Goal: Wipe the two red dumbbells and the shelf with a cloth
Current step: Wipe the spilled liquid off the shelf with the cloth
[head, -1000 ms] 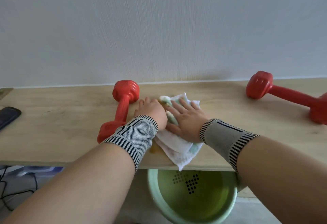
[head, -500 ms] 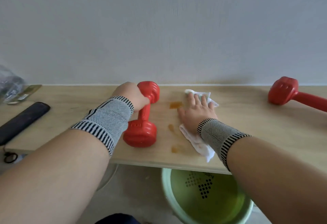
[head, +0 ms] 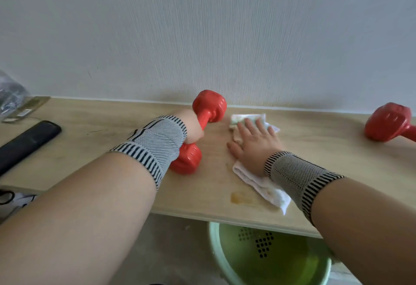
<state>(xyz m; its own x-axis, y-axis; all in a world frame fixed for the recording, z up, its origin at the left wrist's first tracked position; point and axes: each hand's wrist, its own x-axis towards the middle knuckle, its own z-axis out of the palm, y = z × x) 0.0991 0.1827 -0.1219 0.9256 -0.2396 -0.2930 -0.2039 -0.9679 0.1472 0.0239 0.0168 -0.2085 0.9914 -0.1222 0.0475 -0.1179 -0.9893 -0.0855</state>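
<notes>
One red dumbbell (head: 209,104) lies on the wooden shelf (head: 94,149), left of centre, and my left hand (head: 191,127) is wrapped around its handle. My right hand (head: 254,142) lies flat with spread fingers on a white cloth (head: 258,181) pressed onto the shelf just right of that dumbbell. An orange-brown wet stain (head: 242,198) sits on the wood near the front edge beside the cloth. The second red dumbbell (head: 389,122) lies at the far right, partly cut off by the frame.
A black flat object (head: 27,142) lies at the shelf's left end, with a plastic bag (head: 11,97) and a small packet behind it. A green basin (head: 270,257) stands on the floor under the shelf's front edge. A white wall backs the shelf.
My left hand left the cloth and took the dumbbell's handle, shifting it toward the wall. My right hand pushed the cloth away from me. The view turned left.
</notes>
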